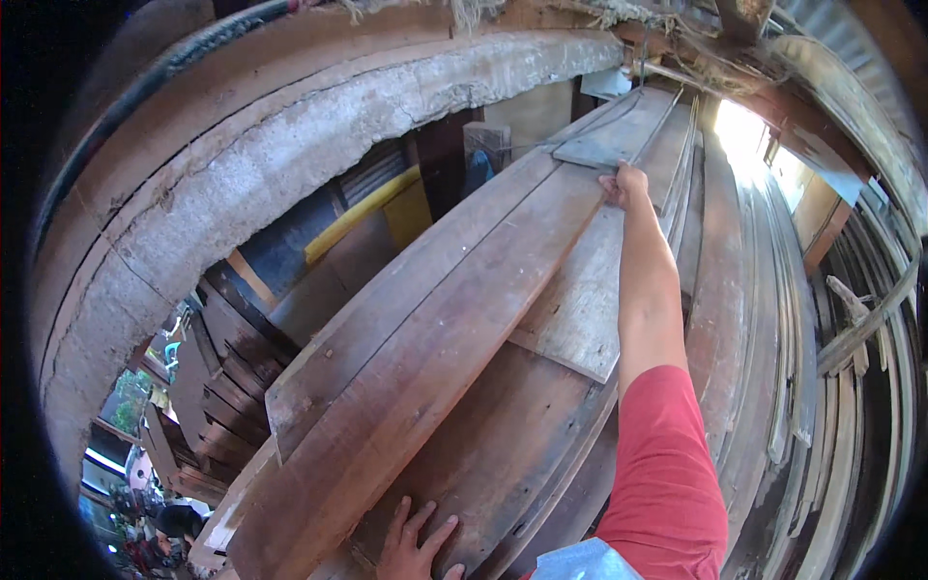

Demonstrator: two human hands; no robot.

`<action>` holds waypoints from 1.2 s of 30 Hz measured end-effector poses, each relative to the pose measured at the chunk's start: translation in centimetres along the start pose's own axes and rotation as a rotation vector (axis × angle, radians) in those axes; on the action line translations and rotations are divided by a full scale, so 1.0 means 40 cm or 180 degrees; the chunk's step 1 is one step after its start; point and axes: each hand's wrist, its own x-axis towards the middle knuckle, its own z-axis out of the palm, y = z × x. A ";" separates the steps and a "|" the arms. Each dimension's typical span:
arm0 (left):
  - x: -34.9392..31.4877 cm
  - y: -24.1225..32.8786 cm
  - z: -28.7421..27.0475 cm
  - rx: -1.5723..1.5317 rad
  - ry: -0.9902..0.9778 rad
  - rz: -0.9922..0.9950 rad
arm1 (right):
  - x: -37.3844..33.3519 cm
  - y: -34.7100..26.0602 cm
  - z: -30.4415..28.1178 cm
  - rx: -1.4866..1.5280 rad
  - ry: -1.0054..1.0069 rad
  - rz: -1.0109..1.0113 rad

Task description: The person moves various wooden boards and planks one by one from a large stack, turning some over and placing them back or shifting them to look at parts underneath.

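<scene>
A long brown wooden plank (425,387) runs away from me on top of a stack, beside another long plank (387,319) on its left. At its far right edge my right hand (626,186) is closed, with the fingers curled over the wood. The corner of a thin grey board (609,143) is right by that hand. Low in the picture, my left hand (418,546) rests with spread fingers on a wide brown board (483,435), close to the plank's near right side. A lighter plywood piece (575,300) lies under my right forearm.
More long planks (720,290) are stacked to the right, with thin wood strips (841,454) beyond. A rough concrete beam (242,164) arches overhead on the left. Below it are a yellow bar (362,213) and piled dark wood (227,396). Bright light enters at the far right.
</scene>
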 end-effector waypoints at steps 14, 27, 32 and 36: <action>0.017 0.090 -0.087 -0.0309 -0.0092 -0.0261 | -0.376 -0.204 -0.917 0.0064 0.1438 -0.0663; 0.025 0.069 -0.052 -0.0427 0.0094 0.0448 | -1.454 0.587 -1.784 -0.3837 0.1737 0.0717; 0.011 0.060 -0.056 -0.0124 0.0148 0.0485 | -1.580 0.492 -1.544 -0.3991 0.2511 0.1223; 0.034 0.056 -0.040 -0.0452 0.0091 0.0674 | -1.598 0.744 -1.765 -0.2941 0.3021 0.0887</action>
